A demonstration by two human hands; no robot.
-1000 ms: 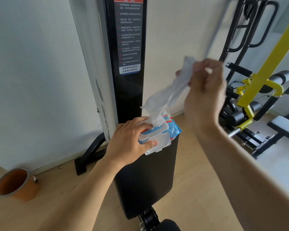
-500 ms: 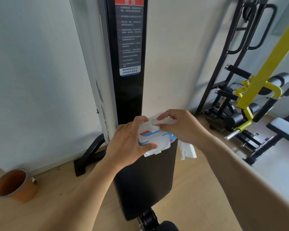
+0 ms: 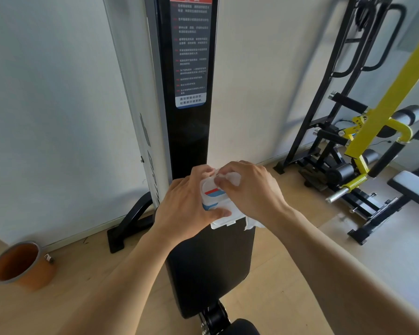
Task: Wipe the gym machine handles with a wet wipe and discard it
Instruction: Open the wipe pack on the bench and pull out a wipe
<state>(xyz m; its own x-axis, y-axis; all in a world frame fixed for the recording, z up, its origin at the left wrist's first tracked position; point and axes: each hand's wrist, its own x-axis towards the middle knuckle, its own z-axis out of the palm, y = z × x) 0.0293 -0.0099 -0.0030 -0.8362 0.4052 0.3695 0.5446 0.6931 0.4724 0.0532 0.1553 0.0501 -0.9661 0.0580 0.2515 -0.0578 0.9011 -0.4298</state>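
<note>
A white and blue wet wipe pack [image 3: 212, 193] with its flip lid [image 3: 224, 220] hanging open sits on top of the black padded seat back [image 3: 211, 267] of the gym machine. My left hand [image 3: 186, 211] grips the pack from the left, thumb across its front. My right hand [image 3: 249, 189] is over the pack's top, fingertips at the opening, and holds a pulled-out white wet wipe [image 3: 252, 223] whose end hangs below the palm. The machine's handles are not in view.
A black upright column [image 3: 186, 93] with a warning label stands against the white wall behind the seat. An orange bin [image 3: 20, 267] sits on the wooden floor at the left. A black and yellow exercise machine [image 3: 363, 151] and a bench [image 3: 411, 187] stand at the right.
My right hand, which held the wipe stretched high above the pack, has come down onto the pack's top with the wipe in it. The left hand has stayed on the pack.
</note>
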